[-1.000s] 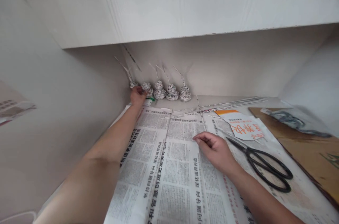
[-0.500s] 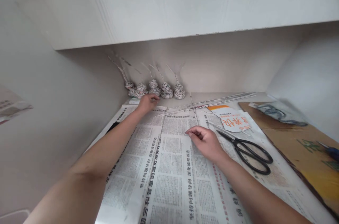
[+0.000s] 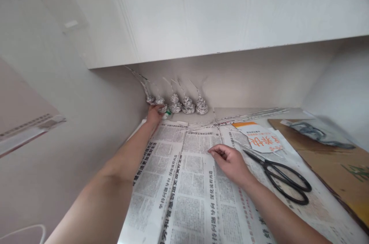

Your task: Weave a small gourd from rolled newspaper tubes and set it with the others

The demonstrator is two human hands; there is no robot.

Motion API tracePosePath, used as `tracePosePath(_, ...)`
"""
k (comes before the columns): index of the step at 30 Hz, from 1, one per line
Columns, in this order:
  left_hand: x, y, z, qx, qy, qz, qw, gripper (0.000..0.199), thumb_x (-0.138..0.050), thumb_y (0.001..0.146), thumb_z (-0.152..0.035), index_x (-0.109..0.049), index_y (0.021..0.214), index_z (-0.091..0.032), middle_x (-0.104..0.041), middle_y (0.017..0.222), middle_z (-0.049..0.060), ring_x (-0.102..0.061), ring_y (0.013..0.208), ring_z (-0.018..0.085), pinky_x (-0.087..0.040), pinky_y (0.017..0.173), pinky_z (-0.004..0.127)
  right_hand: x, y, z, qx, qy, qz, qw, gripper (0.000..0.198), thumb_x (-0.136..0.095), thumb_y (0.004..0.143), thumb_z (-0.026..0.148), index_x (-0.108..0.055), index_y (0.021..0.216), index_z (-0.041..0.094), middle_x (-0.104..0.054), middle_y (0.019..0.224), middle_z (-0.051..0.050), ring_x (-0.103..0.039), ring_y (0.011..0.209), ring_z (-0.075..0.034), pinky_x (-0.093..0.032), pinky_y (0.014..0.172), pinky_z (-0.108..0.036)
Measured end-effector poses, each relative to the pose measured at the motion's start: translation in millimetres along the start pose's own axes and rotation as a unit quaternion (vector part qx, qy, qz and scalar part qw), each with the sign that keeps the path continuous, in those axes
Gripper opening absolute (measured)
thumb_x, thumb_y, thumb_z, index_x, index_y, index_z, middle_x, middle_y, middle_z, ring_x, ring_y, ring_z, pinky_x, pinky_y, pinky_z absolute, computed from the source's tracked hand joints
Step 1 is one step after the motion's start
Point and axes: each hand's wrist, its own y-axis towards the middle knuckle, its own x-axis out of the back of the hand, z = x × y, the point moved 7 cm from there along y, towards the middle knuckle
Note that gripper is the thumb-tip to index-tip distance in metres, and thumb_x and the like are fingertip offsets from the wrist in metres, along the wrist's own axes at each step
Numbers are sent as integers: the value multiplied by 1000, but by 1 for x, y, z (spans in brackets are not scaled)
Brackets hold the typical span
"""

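Note:
At the back left, my left hand is closed around the lower part of a small gourd shape woven from printed paper strips. Its fingers partly cover that gourd. Another woven gourd stands just to the left, partly hidden. To the right, three more gourds, one of them the middle gourd, stand in a row with thin paper stems rising. My right hand hovers over the newspaper, fingers curled in and nothing visible in them. Black-handled scissors lie to its right.
Long thin paper rods lie across the back. A torn white-and-orange paper is beside the scissors. On the right lies cardboard with a clear plastic bag on it. A white cabinet overhangs the back; a wall closes the left side.
My left hand has moved further back and left onto a woven gourd, which now sits slightly lower and tilted. The view has shifted left; my right hand has kept its curled pose.

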Motion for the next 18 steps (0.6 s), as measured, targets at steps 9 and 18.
tracePosePath(9,-21,31,10,47,-60,-11,997,30,-69,81,-31,-63,107,-17,-64,108,8,-60,101,24,-50,89,41,-1,0,-3,-9,3,4,1000,20,-57,84,38,-68,83,21,-68,76,-2,-60,70,-17,-45,65,-28)
tracePosePath(18,-23,38,17,50,-136,-27,989,27,-75,71,-17,-65,95,-14,-65,102,7,-57,104,27,-44,92,43,-1,0,-7,-14,-1,6,1000,18,-58,85,38,-68,85,23,-69,79,-1,-62,73,-17,-46,69,-28)
